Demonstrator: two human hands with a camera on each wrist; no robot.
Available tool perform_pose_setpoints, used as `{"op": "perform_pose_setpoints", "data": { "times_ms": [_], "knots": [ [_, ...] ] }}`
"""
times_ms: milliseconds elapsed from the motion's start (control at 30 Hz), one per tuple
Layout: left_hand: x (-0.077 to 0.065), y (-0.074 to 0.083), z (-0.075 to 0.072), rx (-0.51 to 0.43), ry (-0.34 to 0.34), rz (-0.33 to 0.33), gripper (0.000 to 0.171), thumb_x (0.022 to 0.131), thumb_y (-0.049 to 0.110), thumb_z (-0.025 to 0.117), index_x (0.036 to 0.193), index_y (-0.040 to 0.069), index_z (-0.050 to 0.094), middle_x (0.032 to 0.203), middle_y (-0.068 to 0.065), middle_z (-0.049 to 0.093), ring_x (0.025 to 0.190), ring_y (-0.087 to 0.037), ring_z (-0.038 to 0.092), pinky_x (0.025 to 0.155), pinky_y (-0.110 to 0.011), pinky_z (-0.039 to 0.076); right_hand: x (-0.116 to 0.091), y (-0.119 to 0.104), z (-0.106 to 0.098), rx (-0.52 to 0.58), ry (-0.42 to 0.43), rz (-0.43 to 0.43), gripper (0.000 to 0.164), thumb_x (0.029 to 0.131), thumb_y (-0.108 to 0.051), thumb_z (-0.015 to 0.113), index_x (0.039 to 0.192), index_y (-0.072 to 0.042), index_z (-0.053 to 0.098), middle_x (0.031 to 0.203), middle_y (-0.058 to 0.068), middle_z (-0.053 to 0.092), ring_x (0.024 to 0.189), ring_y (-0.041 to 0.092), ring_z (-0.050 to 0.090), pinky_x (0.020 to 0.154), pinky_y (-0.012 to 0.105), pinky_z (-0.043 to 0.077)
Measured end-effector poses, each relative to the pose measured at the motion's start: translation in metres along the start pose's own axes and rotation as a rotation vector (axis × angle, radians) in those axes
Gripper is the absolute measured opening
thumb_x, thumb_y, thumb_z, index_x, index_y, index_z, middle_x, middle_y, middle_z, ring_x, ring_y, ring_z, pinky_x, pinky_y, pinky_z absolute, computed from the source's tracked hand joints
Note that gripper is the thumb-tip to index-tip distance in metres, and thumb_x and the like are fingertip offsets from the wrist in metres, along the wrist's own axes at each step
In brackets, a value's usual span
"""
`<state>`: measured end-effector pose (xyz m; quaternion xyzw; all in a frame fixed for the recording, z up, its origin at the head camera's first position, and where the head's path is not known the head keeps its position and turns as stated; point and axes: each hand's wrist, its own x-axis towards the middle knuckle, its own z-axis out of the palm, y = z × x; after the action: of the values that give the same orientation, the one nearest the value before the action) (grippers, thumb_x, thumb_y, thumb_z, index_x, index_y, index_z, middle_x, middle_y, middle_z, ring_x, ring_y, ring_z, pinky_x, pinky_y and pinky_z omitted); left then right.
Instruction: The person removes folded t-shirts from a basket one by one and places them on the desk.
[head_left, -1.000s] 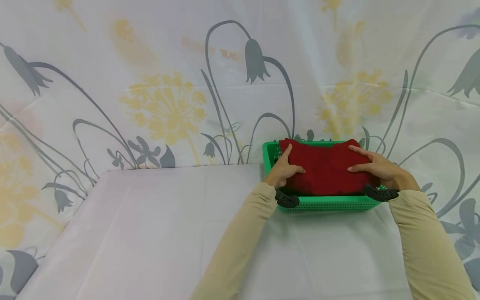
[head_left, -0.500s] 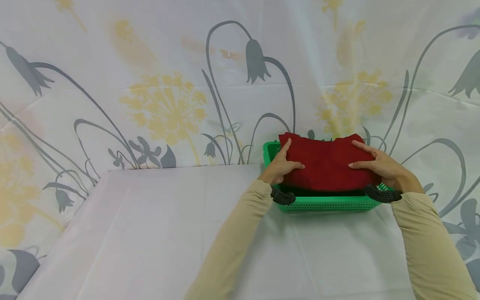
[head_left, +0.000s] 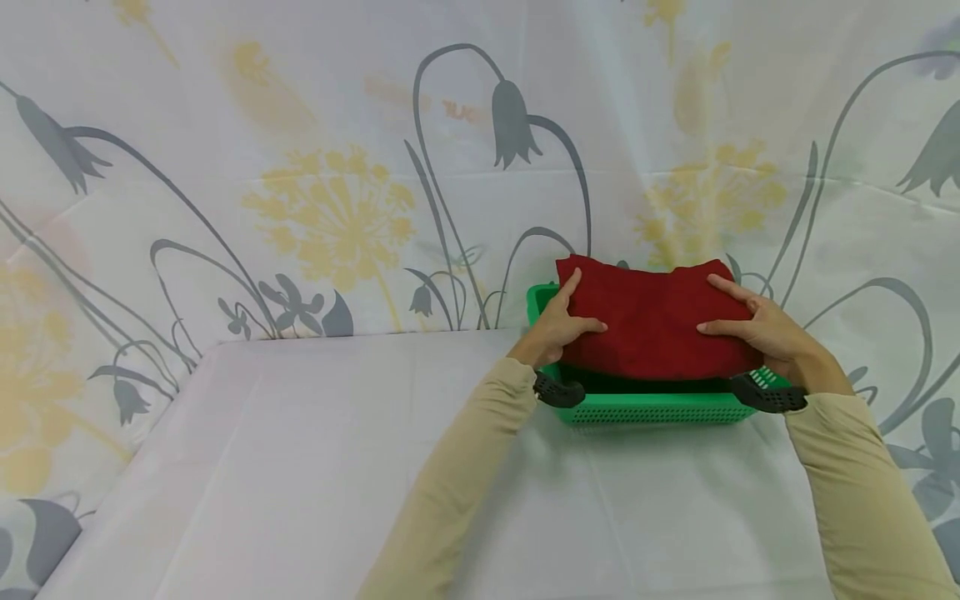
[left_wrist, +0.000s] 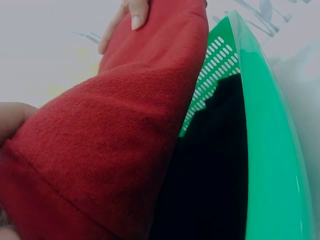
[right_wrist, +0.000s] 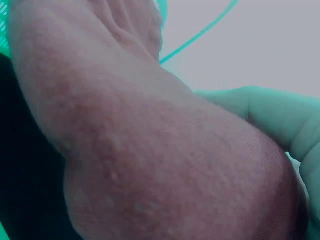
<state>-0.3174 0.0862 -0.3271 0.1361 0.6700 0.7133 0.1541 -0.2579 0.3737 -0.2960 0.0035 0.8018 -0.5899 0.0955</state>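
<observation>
A folded red cloth (head_left: 652, 321) is held by its two ends, tilted up above the green basket (head_left: 652, 408). My left hand (head_left: 553, 327) grips its left end, thumb in front and the other fingers partly behind. At the opposite end my right hand (head_left: 776, 335) grips it the same way. Seen from the left wrist, the cloth is a thick, soft fold with a seam, and a black, fabric-like mass (left_wrist: 210, 170) lies in the basket under it. The right wrist view is mostly filled by the hand itself, hiding its hold there.
The basket has perforated walls and stands at the back right of a table (head_left: 315, 450) covered in white cloth. Right behind it hangs a flower-printed curtain (head_left: 345, 217). Dark wrist straps (head_left: 558, 390) sit at both cuffs.
Both hands have raised the red cloth up and slightly away from me, from inside the basket to above its rim. A dark gap has widened behind the basket's front edge.
</observation>
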Motion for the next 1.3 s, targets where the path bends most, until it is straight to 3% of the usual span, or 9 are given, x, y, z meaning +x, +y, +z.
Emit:
{"op": "perform_pose_setpoints", "data": {
  "times_ms": [200,567,1300],
  "knots": [
    [-0.004,0.005,-0.004,-0.025,0.003,0.006,0.096,0.082,-0.004,0.073,0.153,0.039,0.025,0.152,-0.001,0.026,0.124,-0.018,0.034,0.096,-0.038,0.041,-0.005,-0.004,0.006,-0.032,0.030,-0.051,0.083,0.095,-0.019,0.064,0.154,-0.043,0.011,0.138,0.001,0.028,0.094,0.007,0.059,0.073,0.037,0.055],
    [-0.018,0.013,-0.012,-0.049,-0.006,0.010,0.096,0.083,-0.001,0.073,0.153,0.043,0.023,0.151,0.002,0.026,0.120,-0.018,0.037,0.090,-0.039,0.043,-0.015,-0.015,0.021,0.013,0.046,-0.135,0.083,0.094,-0.011,0.064,0.155,-0.040,0.016,0.133,0.001,0.033,0.095,0.007,0.058,0.070,0.033,0.056],
    [-0.051,0.023,-0.039,-0.038,0.029,0.045,0.093,0.083,0.003,0.073,0.151,0.046,0.026,0.147,0.003,0.030,0.124,-0.021,0.034,0.093,-0.043,0.043,-0.026,-0.031,0.055,0.020,0.074,-0.189,0.082,0.093,-0.011,0.067,0.153,-0.042,0.021,0.140,0.000,0.030,0.106,0.009,0.050,0.073,0.027,0.054]
  ]
}}
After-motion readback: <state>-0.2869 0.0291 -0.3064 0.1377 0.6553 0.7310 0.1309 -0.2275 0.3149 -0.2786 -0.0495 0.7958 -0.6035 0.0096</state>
